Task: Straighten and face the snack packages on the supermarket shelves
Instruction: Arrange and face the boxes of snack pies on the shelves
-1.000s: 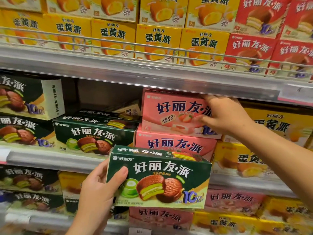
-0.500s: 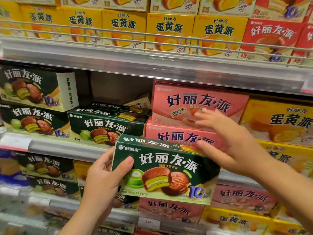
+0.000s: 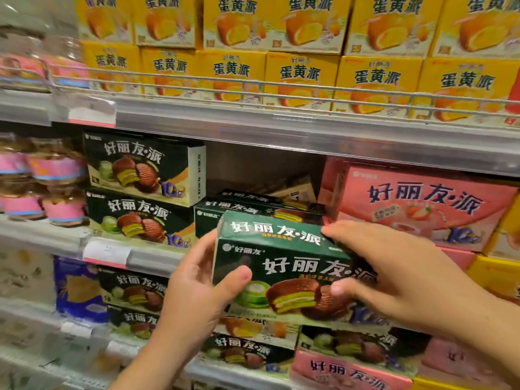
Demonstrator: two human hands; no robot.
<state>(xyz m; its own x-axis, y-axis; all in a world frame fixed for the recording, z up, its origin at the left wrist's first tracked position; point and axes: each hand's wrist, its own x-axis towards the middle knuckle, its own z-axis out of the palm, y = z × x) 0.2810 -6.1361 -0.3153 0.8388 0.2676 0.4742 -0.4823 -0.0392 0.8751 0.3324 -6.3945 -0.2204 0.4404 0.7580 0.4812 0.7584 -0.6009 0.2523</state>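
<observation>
Wire guard rail (image 3: 281,90) fronting the upper shelf; white-and-red price tags (image 3: 92,111) clipped to the metal shelf edges (image 3: 309,133).

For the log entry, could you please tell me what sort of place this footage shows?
Most likely a supermarket snack aisle. Metal shelves carry price labels on their edges, and rows of identical yellow pie boxes stand stacked face-out. Both hands, left and right, hold a green pie box.

Glossy cardboard green box (image 3: 284,266); metal shelf rail (image 3: 309,130)
</observation>
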